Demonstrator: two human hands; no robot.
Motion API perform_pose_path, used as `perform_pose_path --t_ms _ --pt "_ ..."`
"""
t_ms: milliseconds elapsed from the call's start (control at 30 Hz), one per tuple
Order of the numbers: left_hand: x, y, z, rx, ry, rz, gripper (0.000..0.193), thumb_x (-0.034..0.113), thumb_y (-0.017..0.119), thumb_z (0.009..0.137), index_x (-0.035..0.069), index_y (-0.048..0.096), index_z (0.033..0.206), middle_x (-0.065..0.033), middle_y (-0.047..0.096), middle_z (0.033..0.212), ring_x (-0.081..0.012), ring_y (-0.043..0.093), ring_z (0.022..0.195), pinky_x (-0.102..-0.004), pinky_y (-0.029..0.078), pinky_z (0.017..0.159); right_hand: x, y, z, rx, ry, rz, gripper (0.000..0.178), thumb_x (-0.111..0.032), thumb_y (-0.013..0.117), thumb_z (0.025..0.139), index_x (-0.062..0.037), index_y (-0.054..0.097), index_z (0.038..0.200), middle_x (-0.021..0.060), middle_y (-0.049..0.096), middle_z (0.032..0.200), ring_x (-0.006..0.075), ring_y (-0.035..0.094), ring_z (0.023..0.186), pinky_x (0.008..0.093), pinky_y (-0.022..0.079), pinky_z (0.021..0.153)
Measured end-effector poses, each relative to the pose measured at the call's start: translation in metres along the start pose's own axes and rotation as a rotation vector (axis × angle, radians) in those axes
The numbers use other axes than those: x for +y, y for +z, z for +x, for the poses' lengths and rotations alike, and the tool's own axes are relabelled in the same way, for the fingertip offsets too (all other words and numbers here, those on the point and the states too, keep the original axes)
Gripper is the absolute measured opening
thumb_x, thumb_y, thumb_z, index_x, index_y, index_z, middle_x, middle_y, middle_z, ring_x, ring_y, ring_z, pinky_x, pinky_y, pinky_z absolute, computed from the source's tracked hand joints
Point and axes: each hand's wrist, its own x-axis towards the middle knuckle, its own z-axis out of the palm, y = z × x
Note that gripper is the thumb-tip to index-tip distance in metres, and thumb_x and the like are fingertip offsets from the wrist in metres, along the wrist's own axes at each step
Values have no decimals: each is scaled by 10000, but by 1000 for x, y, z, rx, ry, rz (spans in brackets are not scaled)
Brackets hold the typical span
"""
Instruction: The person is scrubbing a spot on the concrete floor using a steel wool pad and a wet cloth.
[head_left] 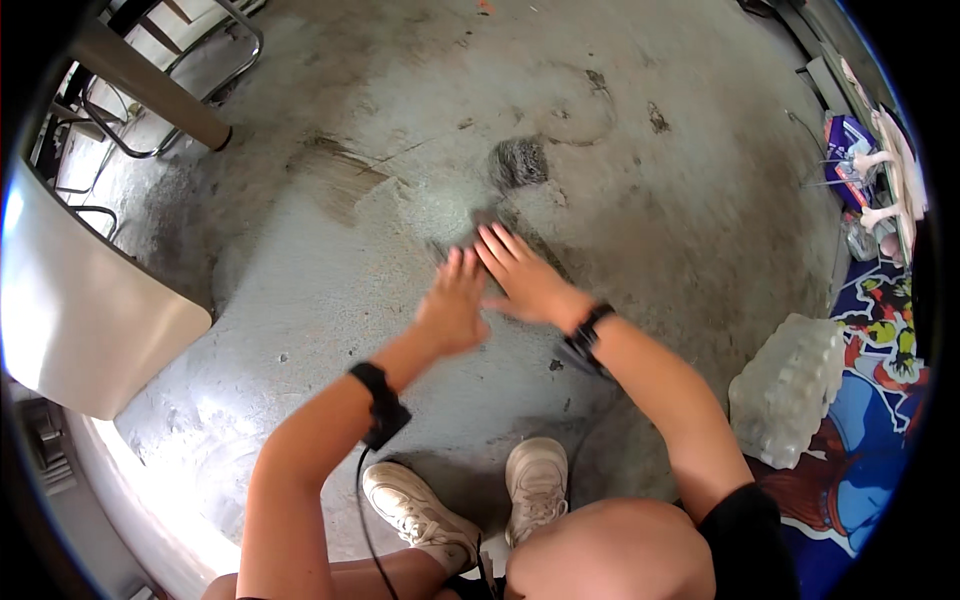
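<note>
Bare knees (600, 550) and two pale sneakers (480, 495) fill the bottom of the view, and above them both forearms, each with a black wristband, stretch out over the grey concrete floor (330, 290). Left hand (452, 305) is spread wide and flat, holding nothing, just beside the right hand (522, 275), which is also open with its fingers pressed on a dark flat pad (490, 222) on the floor, partly hidden under them. Further out lie a dark scuffed patch (518, 162), a pack of water bottles (788, 388) at the right, a colourful mat (870, 420) beyond it, and a chair seat (80, 300) and metal chair legs (170, 90) at the left.
</note>
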Motion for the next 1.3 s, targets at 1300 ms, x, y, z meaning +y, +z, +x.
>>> perform_pose_path --t_ms 1300 --pt "-182 -318 -283 -75 -534 -517 453 367 537 1042 84 561 1396 -158 613 1375 -288 601 1245 -434 461 1078 -80 29 72 -89 -26 100 1051 -623 714 810 -75 261 1584 152 109 1678 370 50 1548 517 132 1249"
